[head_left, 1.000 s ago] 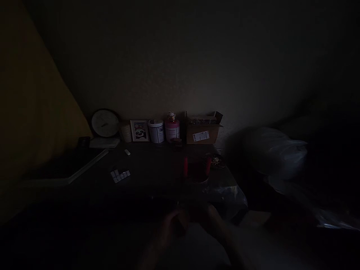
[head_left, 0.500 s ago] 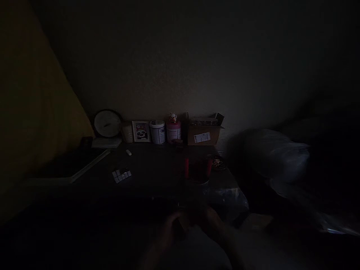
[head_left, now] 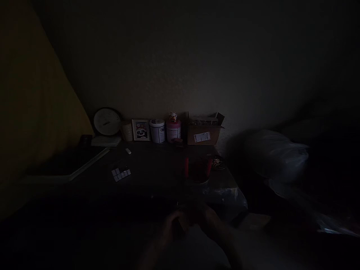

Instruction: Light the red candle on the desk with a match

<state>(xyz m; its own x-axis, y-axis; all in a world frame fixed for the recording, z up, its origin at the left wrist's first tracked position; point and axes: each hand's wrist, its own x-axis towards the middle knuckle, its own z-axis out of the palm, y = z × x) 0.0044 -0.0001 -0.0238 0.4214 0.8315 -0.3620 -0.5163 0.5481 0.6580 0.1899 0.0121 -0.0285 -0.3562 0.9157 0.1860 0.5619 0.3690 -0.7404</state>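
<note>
The room is very dark. My left hand (head_left: 171, 223) and my right hand (head_left: 210, 221) are close together low in the middle of the view, in front of a dark table (head_left: 157, 168). Their fingers seem curled toward each other around something dark, which I cannot make out. On the table just beyond them stands a dark item with two red parts (head_left: 197, 168).
Along the wall stand a round clock (head_left: 107, 122), a small picture frame (head_left: 141, 130), a white tub (head_left: 157, 131), a pink tub (head_left: 173, 130) and a cardboard box (head_left: 204, 133). A white blister pack (head_left: 120, 174) lies on the table. A pale plastic bag (head_left: 275, 153) sits right.
The view has shifted slightly. Both hands stay together in about the same place.
</note>
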